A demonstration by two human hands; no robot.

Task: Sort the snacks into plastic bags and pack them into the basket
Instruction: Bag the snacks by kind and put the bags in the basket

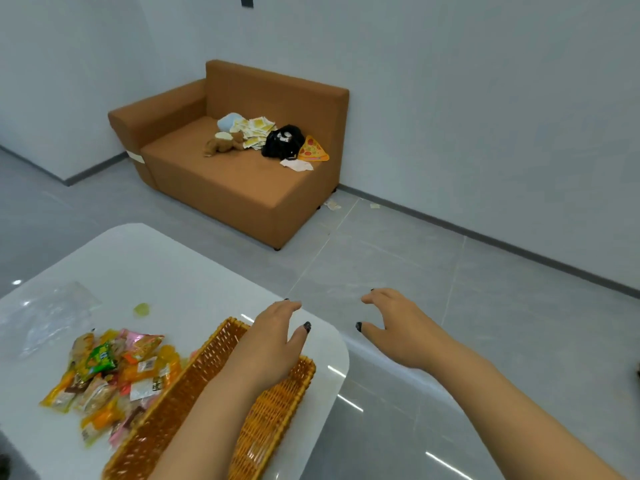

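With both hands empty, fingers loosely spread, your L hand (273, 341) over the basket (277, 407) sits nearer the snacks (114, 372), which lie further left.

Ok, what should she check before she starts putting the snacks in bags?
1. Both hands free: ok. The left hand and right hand hold nothing.
2. Snacks within reach: ok. The snack pile lies on the table, left of the basket.
3. Bag ready: ok. A clear plastic bag lies beyond the snacks.
4. Basket empty: cannot tell; the left arm covers part of it.
5. Enough bags: cannot tell; they blur together.
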